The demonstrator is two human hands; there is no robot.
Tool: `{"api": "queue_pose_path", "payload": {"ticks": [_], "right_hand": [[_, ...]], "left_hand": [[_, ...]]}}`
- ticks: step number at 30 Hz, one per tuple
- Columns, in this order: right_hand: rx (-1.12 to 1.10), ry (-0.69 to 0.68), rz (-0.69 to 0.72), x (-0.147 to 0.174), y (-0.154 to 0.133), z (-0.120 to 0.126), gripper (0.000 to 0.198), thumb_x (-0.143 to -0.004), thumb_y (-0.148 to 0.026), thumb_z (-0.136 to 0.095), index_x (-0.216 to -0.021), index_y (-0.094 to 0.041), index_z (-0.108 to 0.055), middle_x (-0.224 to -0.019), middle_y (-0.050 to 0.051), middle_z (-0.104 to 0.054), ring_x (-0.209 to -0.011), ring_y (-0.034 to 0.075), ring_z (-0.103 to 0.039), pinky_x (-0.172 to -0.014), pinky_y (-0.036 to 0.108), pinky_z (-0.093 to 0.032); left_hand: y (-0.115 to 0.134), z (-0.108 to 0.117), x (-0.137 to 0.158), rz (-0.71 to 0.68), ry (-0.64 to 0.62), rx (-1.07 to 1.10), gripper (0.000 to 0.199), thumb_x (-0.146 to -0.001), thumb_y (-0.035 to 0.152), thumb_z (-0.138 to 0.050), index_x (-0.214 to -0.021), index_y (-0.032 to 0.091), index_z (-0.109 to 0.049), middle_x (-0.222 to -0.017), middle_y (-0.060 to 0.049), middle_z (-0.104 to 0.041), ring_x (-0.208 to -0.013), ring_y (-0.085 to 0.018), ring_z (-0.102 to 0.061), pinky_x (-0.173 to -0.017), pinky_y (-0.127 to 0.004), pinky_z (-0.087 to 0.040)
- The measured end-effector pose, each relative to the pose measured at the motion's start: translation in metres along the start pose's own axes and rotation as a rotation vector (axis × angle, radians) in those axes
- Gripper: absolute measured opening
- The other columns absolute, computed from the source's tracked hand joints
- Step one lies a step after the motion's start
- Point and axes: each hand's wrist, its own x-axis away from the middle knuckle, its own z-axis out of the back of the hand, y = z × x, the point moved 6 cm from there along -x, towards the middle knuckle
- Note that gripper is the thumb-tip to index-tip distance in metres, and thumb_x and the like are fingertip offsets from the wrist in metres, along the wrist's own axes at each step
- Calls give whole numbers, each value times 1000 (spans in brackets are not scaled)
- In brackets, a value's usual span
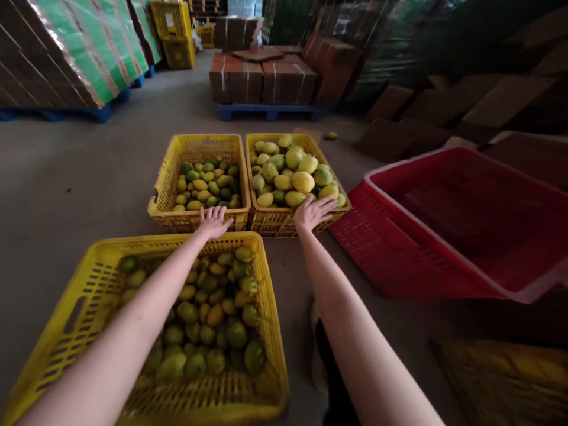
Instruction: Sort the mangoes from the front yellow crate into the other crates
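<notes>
Dim warehouse – grey concrete floor (66, 177), strapped cardboard stacks (261, 80) on blue pallet (266, 111) at back.

A single head-worn camera looks forward and steeply down from close above the near yellow crate (266, 278), along both outstretched forearms to two farther crates on the concrete floor (66, 177), with stacked pallets distant behind.

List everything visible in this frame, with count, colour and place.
yellow crates: three, yellow, on the floor; two side by side ahead, one nearest the camera, all holding fruit
fruit: many, green and yellow, in the crates; one loose on the floor behind
red crate: one, red, tilted at right
cardboard stacks: several, brown, on blue pallets behind
left hand: on the near rim of the far left crate
right hand: on the near rim of the far right crate
</notes>
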Motion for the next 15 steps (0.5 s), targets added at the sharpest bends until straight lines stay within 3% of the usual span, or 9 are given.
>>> {"api": "queue_pose_path", "payload": {"ticks": [3,8,13,15], "right_hand": [[0,85,180,-4,2,0,66,-97,-35,-20,-153,2,-16,-161,24,-11,-152,34,-2,-118,58,-9],[-137,193,348,-9,7,-14,61,-94,-27,-17,-148,-6,-34,-159,17,-27,-152,30,-1,-118,61,-8],[-228,347,406,-11,12,-22,60,-94,-27,-13,-137,-12,-52,-150,13,-45,-151,32,-3,-115,64,-9],[-234,256,457,-12,11,-29,64,-94,-26,-6,-142,-7,-45,-150,17,-43,-150,34,2,-114,68,-4]], "left_hand": [[-1,-3,1,-25,34,24,65,-97,53,-26,-149,15,-33,-156,-15,-35,-146,-34,-24,-118,-61,-2],[2,1,10,-71,122,12,58,-98,51,-27,-143,18,-42,-148,-14,-47,-139,-34,-35,-117,-63,-8],[10,7,17,-128,254,-88,50,-95,47,-39,-131,14,-52,-126,-17,-60,-120,-34,-51,-112,-56,-27],[11,9,20,-148,286,-107,47,-94,45,-43,-127,13,-53,-120,-18,-62,-113,-34,-53,-106,-53,-35]]}}
